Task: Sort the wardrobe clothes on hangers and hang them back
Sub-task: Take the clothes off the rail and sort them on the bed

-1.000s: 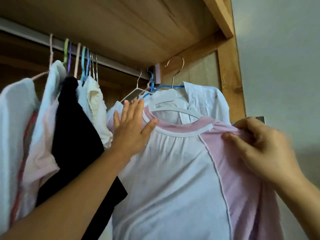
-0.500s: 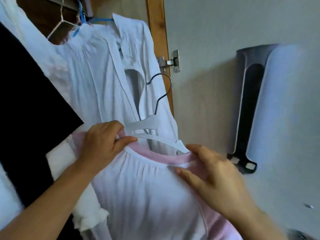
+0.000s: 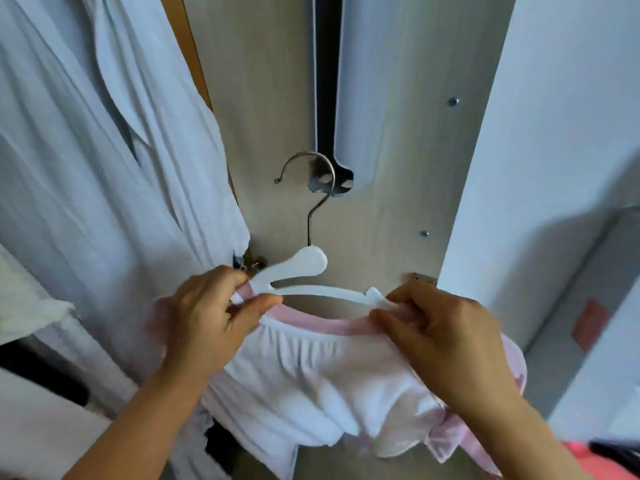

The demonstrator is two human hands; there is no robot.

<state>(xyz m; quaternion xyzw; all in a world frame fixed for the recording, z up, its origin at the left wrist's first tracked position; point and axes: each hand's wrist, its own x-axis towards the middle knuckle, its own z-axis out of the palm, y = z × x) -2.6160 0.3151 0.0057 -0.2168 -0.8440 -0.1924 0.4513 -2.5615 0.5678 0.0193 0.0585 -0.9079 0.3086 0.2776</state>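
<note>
A pink-and-white top hangs bunched on a white plastic hanger with a metal hook, held off the rail in front of the open wardrobe door. My left hand pinches the top's left shoulder and the hanger's left arm. The right shoulder of the top, at the hanger's right tip, is pinched by my right hand. The pink neckline sits just under the hanger's bar.
A white collared shirt hangs at the left inside the wardrobe, with a dark garment low beside it. The pale wooden wardrobe door carries a long dark-and-white handle. A white wall stands at the right.
The top on its hanger has come off the rail and moved down and right, in front of the door. Both hands have closed on its shoulders. The view has swung down and right.
</note>
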